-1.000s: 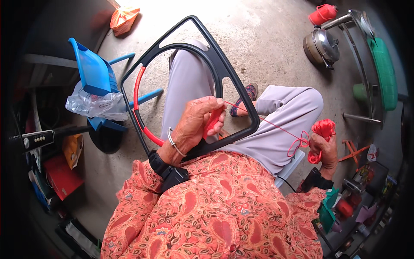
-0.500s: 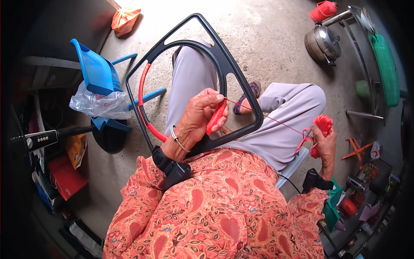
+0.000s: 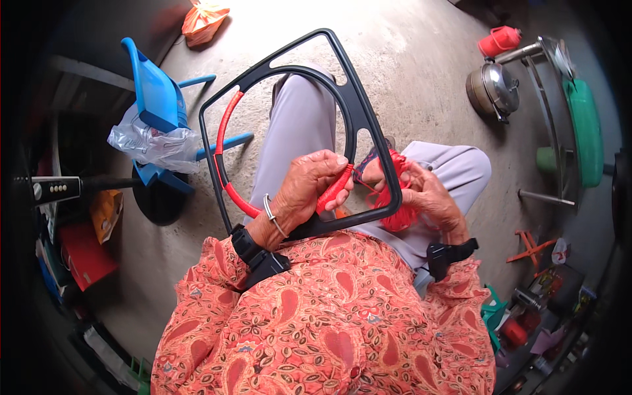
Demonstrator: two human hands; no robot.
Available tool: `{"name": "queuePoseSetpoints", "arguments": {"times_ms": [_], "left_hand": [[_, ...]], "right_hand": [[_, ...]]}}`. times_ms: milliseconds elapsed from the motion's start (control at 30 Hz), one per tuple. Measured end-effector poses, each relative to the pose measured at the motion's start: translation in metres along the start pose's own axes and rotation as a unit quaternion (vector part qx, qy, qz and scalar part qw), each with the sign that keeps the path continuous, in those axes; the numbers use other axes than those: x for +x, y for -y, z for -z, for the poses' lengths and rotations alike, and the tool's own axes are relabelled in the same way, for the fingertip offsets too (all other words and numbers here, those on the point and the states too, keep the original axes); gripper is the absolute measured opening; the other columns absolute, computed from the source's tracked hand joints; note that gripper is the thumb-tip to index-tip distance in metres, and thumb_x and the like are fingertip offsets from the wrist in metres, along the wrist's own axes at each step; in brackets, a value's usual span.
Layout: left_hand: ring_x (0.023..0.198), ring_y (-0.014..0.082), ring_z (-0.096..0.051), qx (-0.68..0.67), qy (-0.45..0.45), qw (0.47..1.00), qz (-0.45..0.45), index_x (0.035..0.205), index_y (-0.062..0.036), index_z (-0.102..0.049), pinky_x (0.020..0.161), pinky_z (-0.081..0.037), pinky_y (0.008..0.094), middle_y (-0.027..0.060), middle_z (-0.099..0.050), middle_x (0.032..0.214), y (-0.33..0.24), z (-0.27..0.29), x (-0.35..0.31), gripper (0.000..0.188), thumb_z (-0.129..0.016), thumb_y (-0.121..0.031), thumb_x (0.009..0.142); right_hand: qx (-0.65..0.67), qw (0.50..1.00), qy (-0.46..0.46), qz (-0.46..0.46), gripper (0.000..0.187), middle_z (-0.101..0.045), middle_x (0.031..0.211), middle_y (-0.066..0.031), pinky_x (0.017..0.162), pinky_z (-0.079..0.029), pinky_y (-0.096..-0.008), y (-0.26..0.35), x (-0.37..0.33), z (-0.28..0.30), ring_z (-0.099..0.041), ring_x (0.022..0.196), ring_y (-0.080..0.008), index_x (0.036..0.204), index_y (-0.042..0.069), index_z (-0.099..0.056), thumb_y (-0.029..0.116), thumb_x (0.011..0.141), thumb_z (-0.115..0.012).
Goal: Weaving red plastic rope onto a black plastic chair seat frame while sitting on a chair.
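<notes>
I see the left hand (image 3: 299,187) closed on the ring (image 3: 299,70) inside a black square frame (image 3: 357,115), its thumb and fingers pinching a stretch bound in red wrapping (image 3: 227,118). The frame lies tilted over the person's lap, one corner pointing away, its near edge close to the patterned shirt (image 3: 329,303). I count wrapped stretches along the ring's left and lower-left side and at the left hand; the upper arc shows black.

On my right, the right hand (image 3: 434,203) has its fingers curled around a loose hank of red cord (image 3: 400,220). The hank sits at the frame's right side, partly hidden behind the bar, with red strands showing on both sides of it. I cannot tell exactly how the strand runs from hank to ring.

Grey trousers (image 3: 299,131) show through the ring. Off to the left I have a blue plastic chair (image 3: 155,99) with a clear plastic bag (image 3: 155,146) against it. At the far right, a lidded metal pot (image 3: 492,89) stands on the floor near a red jug (image 3: 498,41) and a metal rack.
</notes>
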State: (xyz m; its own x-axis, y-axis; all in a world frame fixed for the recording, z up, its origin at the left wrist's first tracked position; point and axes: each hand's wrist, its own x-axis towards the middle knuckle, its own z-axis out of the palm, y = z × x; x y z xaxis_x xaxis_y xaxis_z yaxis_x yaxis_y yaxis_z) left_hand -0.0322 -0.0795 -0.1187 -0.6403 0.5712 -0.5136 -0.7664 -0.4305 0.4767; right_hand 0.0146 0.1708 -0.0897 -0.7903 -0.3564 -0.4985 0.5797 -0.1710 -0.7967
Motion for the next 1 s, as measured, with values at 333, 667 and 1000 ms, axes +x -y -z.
{"name": "queuePoseSetpoints", "arguments": {"times_ms": [333,667,1000], "left_hand": [[0.046,0.0186,-0.056,0.015,0.017,1.000,-0.021,0.090,0.0005,-0.055,0.036,-0.040,0.0248,0.0156,-0.063,0.072,0.000,0.002,-0.006,0.016,-0.057,-0.014,0.094],[0.054,0.0088,-0.057,0.034,0.027,0.998,-0.036,0.091,-0.0019,-0.056,0.043,-0.044,0.0197,0.0048,-0.062,0.077,0.012,0.003,-0.007,0.013,-0.059,-0.014,0.094],[0.043,0.0152,-0.054,0.013,0.057,0.998,-0.007,0.094,-0.0010,-0.053,0.036,-0.039,0.0242,0.0109,-0.060,0.067,0.018,0.001,-0.003,0.010,-0.054,-0.011,0.095]], "right_hand": [[0.109,0.993,0.037,0.022,0.023,-0.064,0.101,0.0022,0.079,-0.051,-0.0210,-0.049,0.031,0.000,-0.060,0.088,-0.0055,0.112,0.001,-0.065,0.013,0.092,-0.062],[0.302,0.950,0.068,-0.023,0.040,-0.065,0.110,-0.0094,0.086,-0.053,-0.0323,-0.069,0.010,-0.039,-0.064,0.098,-0.0187,0.119,-0.001,-0.055,0.007,0.083,-0.070],[0.183,0.983,0.006,0.026,0.029,-0.063,0.110,-0.0043,0.091,-0.050,-0.0286,-0.079,-0.001,-0.048,-0.060,0.100,-0.0138,0.111,0.002,-0.060,-0.001,0.083,-0.067]]}}
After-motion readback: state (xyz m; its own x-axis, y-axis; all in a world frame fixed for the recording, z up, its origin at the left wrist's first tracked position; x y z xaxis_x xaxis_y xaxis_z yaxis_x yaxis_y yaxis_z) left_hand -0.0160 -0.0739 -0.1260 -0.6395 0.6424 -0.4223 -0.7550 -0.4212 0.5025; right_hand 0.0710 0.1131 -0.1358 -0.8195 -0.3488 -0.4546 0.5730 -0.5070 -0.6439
